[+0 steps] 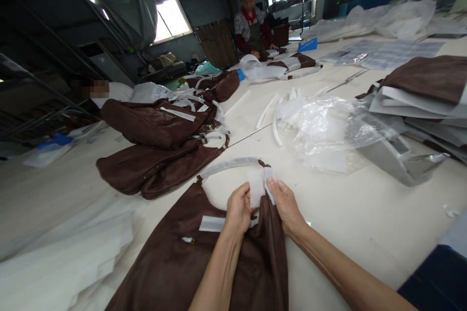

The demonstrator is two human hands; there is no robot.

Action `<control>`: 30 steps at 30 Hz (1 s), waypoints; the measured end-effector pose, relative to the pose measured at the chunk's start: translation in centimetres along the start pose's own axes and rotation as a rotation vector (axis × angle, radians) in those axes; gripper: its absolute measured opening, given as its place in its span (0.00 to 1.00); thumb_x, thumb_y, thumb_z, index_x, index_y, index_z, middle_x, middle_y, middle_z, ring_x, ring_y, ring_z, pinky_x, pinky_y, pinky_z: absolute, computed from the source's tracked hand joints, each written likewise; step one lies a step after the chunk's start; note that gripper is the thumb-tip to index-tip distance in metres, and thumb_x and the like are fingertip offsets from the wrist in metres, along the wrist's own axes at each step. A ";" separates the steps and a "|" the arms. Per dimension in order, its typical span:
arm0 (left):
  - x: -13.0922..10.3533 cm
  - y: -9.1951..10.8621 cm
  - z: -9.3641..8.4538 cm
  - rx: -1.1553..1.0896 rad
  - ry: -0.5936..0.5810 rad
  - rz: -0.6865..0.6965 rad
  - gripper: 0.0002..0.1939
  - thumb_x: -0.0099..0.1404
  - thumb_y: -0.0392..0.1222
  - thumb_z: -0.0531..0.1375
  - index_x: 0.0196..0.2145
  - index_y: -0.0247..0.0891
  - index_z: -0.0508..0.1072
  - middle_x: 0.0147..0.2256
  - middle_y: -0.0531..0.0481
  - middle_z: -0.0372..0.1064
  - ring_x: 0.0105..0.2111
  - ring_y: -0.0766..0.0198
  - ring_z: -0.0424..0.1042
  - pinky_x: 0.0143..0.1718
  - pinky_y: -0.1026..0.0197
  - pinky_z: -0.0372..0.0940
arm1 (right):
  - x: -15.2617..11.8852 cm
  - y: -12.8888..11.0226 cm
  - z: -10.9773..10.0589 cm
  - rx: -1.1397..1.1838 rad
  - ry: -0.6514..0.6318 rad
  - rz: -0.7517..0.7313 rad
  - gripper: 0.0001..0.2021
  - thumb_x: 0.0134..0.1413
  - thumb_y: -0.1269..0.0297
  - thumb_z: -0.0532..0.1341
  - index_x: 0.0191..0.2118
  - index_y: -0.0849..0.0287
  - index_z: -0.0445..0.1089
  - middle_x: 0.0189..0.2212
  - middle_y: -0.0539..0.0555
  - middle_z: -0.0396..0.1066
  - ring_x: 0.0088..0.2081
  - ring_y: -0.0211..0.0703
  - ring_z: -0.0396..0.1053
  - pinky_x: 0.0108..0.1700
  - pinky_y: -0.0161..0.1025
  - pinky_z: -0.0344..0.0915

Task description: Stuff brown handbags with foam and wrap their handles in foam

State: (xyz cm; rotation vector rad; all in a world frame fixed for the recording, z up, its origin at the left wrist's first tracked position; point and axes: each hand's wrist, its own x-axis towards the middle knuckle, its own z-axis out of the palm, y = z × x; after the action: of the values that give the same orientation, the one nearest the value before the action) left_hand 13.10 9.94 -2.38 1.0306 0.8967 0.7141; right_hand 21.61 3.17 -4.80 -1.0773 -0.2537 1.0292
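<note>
The brown bag (pixel 171 267) lies toward the near edge of the tabletop (pixel 335 238), its wrapped strap (pixel 231 165) arching away from me. The fingers of my left hand (pixel 239 208) are clamped on a white sheet (pixel 257 188); those of my right hand (pixel 287 206) pinch white wrapping (pixel 269 185) where the strap meets the bag. Other brown bags (pixel 178 165) lie toward the left edge, crumpled clear plastic (pixel 324 124) beyond my right hand. At the far edge stands a co-worker (pixel 254 29).
</note>
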 end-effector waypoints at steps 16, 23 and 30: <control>-0.3 -1.3 2.3 -0.092 -0.009 -0.087 0.31 0.53 0.66 0.67 0.40 0.33 0.81 0.40 0.38 0.79 0.49 0.49 0.74 0.56 0.52 0.64 | 0.5 0.8 -0.4 -0.533 0.033 -0.225 0.17 0.59 0.47 0.53 0.37 0.55 0.68 0.33 0.53 0.72 0.37 0.48 0.69 0.43 0.42 0.62; -0.2 -0.9 2.5 -0.011 -0.024 0.008 0.31 0.56 0.65 0.63 0.35 0.28 0.80 0.36 0.36 0.79 0.42 0.50 0.76 0.48 0.56 0.67 | 0.2 1.4 -0.3 -0.691 0.013 -0.275 0.13 0.59 0.50 0.50 0.33 0.52 0.62 0.26 0.50 0.68 0.31 0.46 0.67 0.37 0.41 0.61; -0.1 -1.1 2.4 -0.107 0.026 -0.027 0.32 0.52 0.68 0.65 0.31 0.30 0.75 0.31 0.35 0.79 0.31 0.54 0.77 0.32 0.61 0.68 | -1.2 -0.7 -1.6 -0.660 -0.180 -0.178 0.14 0.56 0.49 0.57 0.32 0.55 0.66 0.29 0.50 0.70 0.33 0.45 0.65 0.40 0.41 0.61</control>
State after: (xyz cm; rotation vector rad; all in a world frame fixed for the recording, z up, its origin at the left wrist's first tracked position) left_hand 15.23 8.50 -2.76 0.9145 0.8834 0.7465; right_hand 22.34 1.24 -4.68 -1.5175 -0.8631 0.8983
